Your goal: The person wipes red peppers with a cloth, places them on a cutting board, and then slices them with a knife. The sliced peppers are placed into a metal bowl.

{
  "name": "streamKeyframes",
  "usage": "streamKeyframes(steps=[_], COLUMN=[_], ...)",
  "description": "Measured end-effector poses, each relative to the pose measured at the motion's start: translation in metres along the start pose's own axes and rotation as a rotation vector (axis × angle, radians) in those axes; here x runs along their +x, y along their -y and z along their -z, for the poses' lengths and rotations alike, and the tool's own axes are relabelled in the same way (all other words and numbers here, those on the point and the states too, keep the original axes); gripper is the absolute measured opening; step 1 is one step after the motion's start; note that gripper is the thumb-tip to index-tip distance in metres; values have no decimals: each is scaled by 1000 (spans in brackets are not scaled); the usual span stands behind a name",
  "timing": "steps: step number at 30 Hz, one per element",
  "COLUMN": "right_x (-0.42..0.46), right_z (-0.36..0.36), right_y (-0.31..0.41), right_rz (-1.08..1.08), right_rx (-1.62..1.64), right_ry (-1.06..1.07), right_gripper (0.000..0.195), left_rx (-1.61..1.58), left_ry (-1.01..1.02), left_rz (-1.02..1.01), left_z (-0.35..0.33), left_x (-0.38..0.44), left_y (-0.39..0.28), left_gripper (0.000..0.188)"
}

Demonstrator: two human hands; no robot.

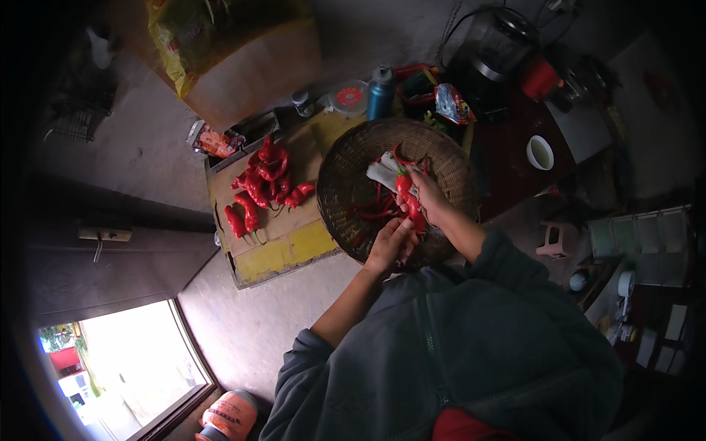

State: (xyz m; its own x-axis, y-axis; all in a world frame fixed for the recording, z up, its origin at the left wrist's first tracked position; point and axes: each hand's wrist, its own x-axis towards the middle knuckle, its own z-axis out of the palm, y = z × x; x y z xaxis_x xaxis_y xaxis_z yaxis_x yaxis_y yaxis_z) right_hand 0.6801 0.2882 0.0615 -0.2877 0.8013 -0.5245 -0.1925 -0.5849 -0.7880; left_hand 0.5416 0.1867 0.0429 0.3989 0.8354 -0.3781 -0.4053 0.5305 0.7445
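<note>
A long red pepper (pixel 407 190) with a green stem is held over a round wicker basket (pixel 345 165). My right hand (pixel 430 198) grips the pepper, and a whitish cloth or paper (pixel 381 173) shows beside that hand. At the pepper's lower end, the fingers of my left hand (pixel 390 243) pinch it. Thinner red chillies (pixel 378 209) lie in the basket's shadowed bottom, partly covered by my hands. To the left, a pile of glossy red peppers (pixel 270 165) rests on a sheet of cardboard (pixel 300 149), with a few single ones nearer me.
Behind the basket stand a blue metal bottle (pixel 380 93), a round lidded plastic tub (pixel 348 98) and a small jar (pixel 302 103). A blender (pixel 499 49) and a white bowl (pixel 539 152) are on the right. A large cardboard box (pixel 253 71) sits at back left.
</note>
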Motion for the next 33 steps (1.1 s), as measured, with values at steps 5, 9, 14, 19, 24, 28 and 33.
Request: streamKeyframes(steps=[5,9,14,19,24,28,33], right_x=[-28,-52,-48,-46,-64,-57,-51], right_z=[-18,-17,-10,-20,-15,23,78], right_y=[-15,-11,-49,-56,-26,-17,-8], right_rz=[43,-1,339,479,264,181,180], right_rx=[-36,-4,-423,-584,-337,-405,-175], right_ry=[173,332,174,149,293,78,-195], right_gripper=[45,45,36,29,33,30,26], left_rx=[-129,-237,-518,-18,132,923,1504], left_ry=[-3,78,-71,-390,-927,-1390,-1457], left_rz=[-96,-120,-18,-364,-504,-573,-303], left_z=[12,19,-3,23,104,210,261], left_x=[8,2,-5,10,3,5,-1], left_y=[13,15,10,29,-30,-56,-76], left_gripper=[23,30,42,34,28,36,49])
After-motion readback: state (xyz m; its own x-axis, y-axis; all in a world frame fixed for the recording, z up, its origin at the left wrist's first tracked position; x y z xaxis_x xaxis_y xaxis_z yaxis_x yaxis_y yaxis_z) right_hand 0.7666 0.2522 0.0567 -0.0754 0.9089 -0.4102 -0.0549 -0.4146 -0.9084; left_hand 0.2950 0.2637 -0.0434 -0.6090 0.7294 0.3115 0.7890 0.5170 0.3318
